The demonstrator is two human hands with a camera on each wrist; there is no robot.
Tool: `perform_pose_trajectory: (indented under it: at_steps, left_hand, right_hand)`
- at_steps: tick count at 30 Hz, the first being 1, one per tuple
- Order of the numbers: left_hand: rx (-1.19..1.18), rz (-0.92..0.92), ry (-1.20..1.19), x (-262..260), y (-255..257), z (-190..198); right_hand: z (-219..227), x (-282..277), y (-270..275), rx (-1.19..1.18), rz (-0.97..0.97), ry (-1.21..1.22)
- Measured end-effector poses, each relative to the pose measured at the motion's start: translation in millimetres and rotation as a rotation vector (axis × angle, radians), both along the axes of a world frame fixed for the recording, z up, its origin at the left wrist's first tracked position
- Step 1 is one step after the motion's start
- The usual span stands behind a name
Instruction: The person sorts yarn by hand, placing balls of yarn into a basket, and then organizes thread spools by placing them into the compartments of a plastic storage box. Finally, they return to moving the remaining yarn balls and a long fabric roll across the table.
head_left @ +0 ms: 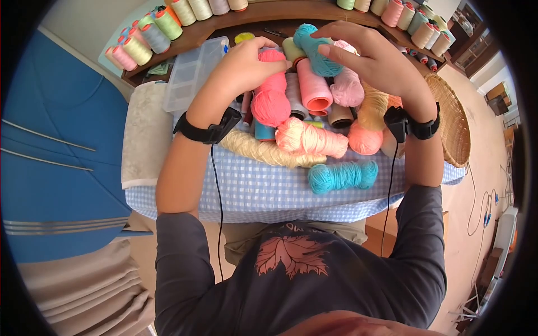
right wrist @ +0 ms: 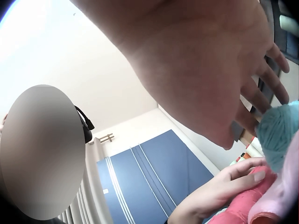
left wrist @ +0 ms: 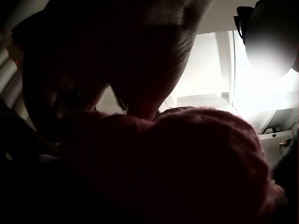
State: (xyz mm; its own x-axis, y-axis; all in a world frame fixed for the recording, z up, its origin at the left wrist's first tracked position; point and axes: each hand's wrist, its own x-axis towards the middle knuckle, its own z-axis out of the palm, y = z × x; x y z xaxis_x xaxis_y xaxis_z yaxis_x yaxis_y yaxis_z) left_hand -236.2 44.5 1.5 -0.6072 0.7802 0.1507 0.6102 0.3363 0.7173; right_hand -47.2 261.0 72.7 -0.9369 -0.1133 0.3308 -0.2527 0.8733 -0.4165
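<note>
My left hand [head_left: 250, 66] grips the far end of a coral-pink yarn skein [head_left: 271, 103], its thumb lying across the top. In the right wrist view the left hand [right wrist: 224, 189] shows again at that skein. The left wrist view is dark, with the skein [left wrist: 205, 158] close below the hand. My right hand [head_left: 372, 53] arches over a teal yarn skein [head_left: 318, 50] at the back of the pile, thumb and fingers apart. Its fingers look loosely spread beside the teal skein [right wrist: 278, 135] in the right wrist view.
A pink thread cone [head_left: 314, 84], peach skein [head_left: 311, 138], cream skein [head_left: 263, 148] and second teal skein [head_left: 343, 177] lie on the checked tablecloth [head_left: 252, 185]. A clear plastic box [head_left: 193, 70] stands left, a wicker basket [head_left: 451, 120] right. Thread cones line the wooden shelf [head_left: 263, 12] behind.
</note>
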Motion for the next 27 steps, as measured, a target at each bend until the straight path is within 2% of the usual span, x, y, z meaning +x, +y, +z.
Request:
perform_pose_trajectory:
  at_steps: [2,5,7,11,14,16,21,23,24,25,27]
  left_hand:
    - [-0.013,-0.014,0.021,2,1,0]
    - [-0.026,-0.051,0.070,7,2,2]
    - [-0.045,-0.071,0.031,13,2,7]
    - [-0.028,-0.043,0.063,14,6,1]
    - [-0.044,-0.008,0.088,13,9,-4]
    - [-0.027,-0.040,0.154,11,10,-7]
    - [-0.037,-0.034,0.177,11,11,-9]
    - [-0.043,-0.012,0.193,11,11,-8]
    - [-0.055,0.003,0.226,12,11,-8]
    - [-0.070,0.015,0.256,14,12,-7]
    - [-0.067,0.007,0.277,18,11,-2]
  right_hand:
    - [1,4,0,-0.035,-0.038,0.052]
    - [3,4,7,-0.059,-0.071,-0.011]
    - [0,1,17,-0.019,-0.056,-0.139]
    - [-1,-2,23,0.001,-0.067,-0.142]
    - [-2,-3,27,-0.117,-0.046,-0.028]
    - [0,0,25,-0.306,-0.019,0.072]
    - [19,13,26,-0.185,-0.041,0.239]
    - [31,28,16,-0.424,-0.049,0.370]
    - [36,36,14,-0.457,-0.143,0.385]
    - [40,42,5,-0.443,-0.139,0.382]
    - [43,54,-17,-0.338,-0.101,0.546]
